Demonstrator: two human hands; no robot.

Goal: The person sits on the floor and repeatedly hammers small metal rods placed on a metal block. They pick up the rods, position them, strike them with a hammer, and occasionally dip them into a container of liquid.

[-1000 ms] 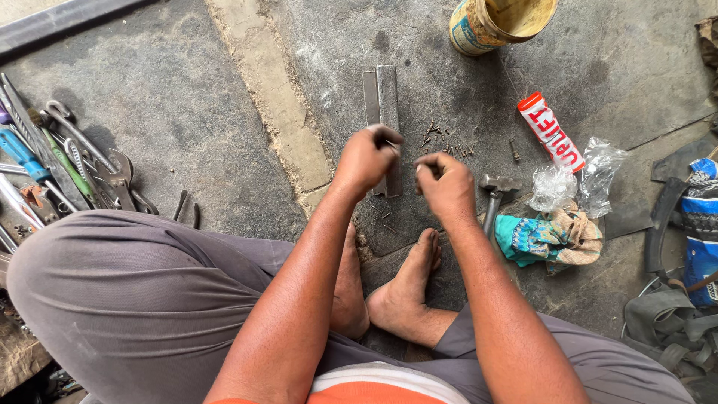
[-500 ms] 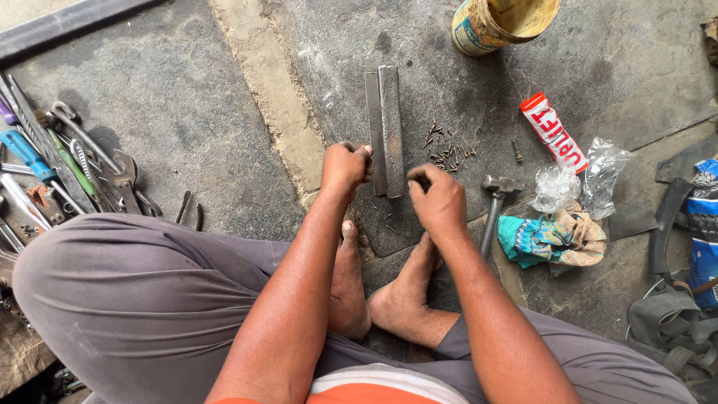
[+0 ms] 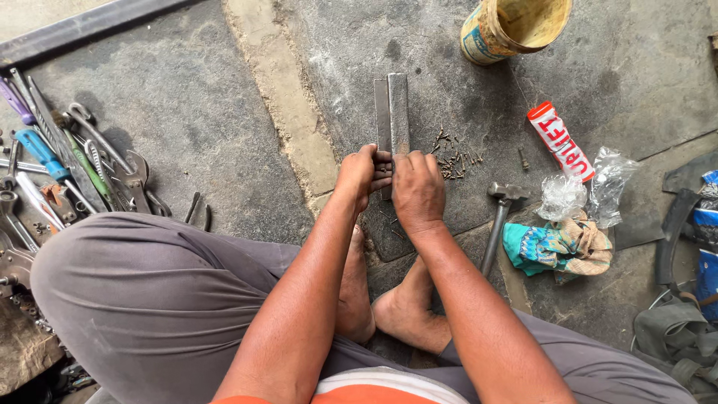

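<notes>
Both hands meet at the near end of a grey metal angle bar (image 3: 394, 112) lying flat on the concrete floor (image 3: 224, 135). The left hand (image 3: 359, 176) curls its fingers around the bar's near end in a closed grip; the right hand (image 3: 419, 191) presses over the same end, fingers bent, though what it pinches is hidden. The bar is straight, dull and long, pointing away from the person. Just right of it lies a scatter of small dark screws (image 3: 452, 161), then a steel hammer (image 3: 499, 217) with its head near the screws. Bare floor stays open beyond the bar's far end, up to a worn yellow tin can (image 3: 512, 30). Wrenches and screwdrivers (image 3: 67, 168) crowd the far left.
</notes>
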